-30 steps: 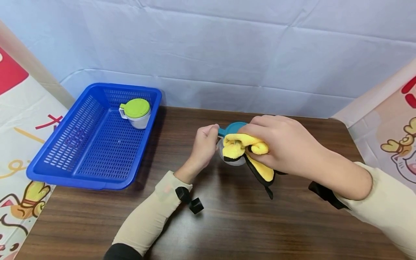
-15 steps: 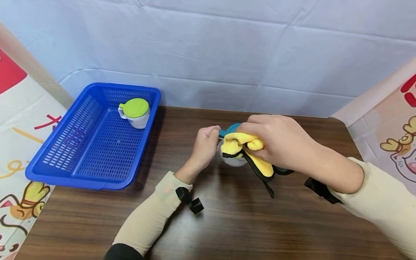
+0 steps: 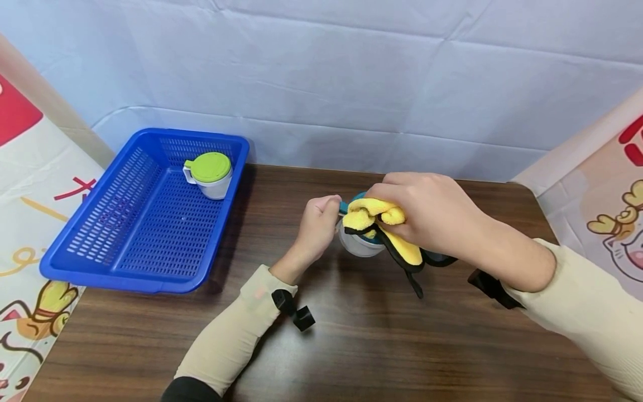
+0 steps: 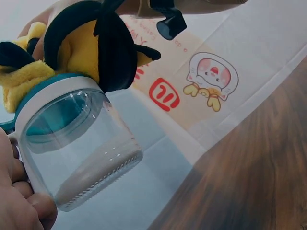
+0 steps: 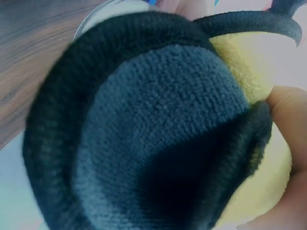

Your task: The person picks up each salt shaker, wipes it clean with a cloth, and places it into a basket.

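Note:
My left hand (image 3: 316, 226) grips the handle of a clear seasoning jar (image 4: 91, 143), its thumb up by the tab of the teal lid (image 3: 343, 207). A white collar runs under the lid, and something pale shows in the bottom of the jar. In the left wrist view the jar is tilted. My right hand (image 3: 432, 212) holds a bunched yellow and dark grey cloth (image 3: 366, 215) with black edging against the lid, covering most of it. Folds of this cloth fill most of the right wrist view, with loose ends hanging below the hand.
On the left of the wooden table (image 3: 402, 346) stands a blue plastic basket (image 3: 135, 283). Inside, at its right side, is another jar with a green lid (image 3: 211, 167). A pale sheet (image 3: 321, 84) hangs behind, and printed sheets flank both sides.
My right hand and the cloth have shifted slightly left and up over the lid, exposing more of the jar's front. The left hand keeps its hold with hardly any movement.

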`<state>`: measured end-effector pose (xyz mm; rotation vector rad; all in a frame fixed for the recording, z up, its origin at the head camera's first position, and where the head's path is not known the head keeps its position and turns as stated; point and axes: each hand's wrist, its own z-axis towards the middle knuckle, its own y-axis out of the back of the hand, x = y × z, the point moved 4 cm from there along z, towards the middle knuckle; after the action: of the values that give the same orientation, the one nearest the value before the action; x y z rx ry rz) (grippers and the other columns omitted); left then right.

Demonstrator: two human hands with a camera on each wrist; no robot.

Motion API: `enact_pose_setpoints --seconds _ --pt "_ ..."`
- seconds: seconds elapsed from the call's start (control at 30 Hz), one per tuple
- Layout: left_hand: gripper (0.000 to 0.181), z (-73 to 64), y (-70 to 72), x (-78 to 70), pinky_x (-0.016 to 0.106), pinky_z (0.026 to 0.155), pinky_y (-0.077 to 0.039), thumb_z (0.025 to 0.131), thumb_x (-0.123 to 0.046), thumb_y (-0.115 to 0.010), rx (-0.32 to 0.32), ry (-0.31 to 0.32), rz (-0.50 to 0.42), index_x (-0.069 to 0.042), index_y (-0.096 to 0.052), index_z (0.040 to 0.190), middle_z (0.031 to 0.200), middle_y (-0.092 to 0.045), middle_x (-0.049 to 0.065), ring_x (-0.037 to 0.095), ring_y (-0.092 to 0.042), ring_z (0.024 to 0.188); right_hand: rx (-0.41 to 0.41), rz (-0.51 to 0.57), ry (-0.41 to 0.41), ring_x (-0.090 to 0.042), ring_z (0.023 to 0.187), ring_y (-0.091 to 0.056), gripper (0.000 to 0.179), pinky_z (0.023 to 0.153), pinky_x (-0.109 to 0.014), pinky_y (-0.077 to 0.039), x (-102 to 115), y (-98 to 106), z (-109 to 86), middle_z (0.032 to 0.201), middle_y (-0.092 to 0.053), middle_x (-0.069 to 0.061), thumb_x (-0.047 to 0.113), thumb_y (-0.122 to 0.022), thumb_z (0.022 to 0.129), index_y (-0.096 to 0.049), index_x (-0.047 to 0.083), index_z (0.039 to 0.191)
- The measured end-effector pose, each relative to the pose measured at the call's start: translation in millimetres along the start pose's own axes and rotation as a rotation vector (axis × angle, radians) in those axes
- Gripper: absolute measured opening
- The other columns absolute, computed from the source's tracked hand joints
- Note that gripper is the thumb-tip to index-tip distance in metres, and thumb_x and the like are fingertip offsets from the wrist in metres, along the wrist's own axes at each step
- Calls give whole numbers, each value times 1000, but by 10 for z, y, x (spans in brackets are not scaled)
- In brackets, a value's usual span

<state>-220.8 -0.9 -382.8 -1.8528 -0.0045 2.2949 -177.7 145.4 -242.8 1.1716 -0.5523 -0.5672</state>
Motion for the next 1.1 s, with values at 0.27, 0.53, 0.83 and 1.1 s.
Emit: enact_pose_setpoints --seconds 0.27,0.53,0.83,1.1 --pt "42 -2 9 11 20 41 -22 97 -5 -41 -11 3 -2 -12 -38 55 51 -33 -5 9 -28 40 -21 -26 -25 -13 63 -52 24 51 -35 -44 -134 -7 39 78 -58 6 3 -79 78 -71 20 93" --pt "42 -9 13 24 22 41 -22 97 -4 -40 -17 4 -9 -11 -38 56 50 -34 -3 10 -28 40 -26 -87 -63 -17 63 -51 20 51 -37 -45 -316 -24 81 79 -57 0 3 -74 78 -69 14 94" --pt "40 0 82 86 18 43 -29 96 -5 -40 -108 78 -39 -13 -39 57 49 -31 -6 7 -29 43 -51 -179 -155 -27 67 -59 28 53 -48 -49 -603 -58 101 86 -63 -8 3 -76 79 -68 8 105" --pt "39 21 125 56 19 43 -28 95 -6 -39 -126 75 -40 -14 -40 57 49 -31 -6 8 -28 43 -104 -176 -208 -31 70 -61 32 53 -52 -49 -837 -71 51 90 -66 -11 4 -76 80 -67 9 110"
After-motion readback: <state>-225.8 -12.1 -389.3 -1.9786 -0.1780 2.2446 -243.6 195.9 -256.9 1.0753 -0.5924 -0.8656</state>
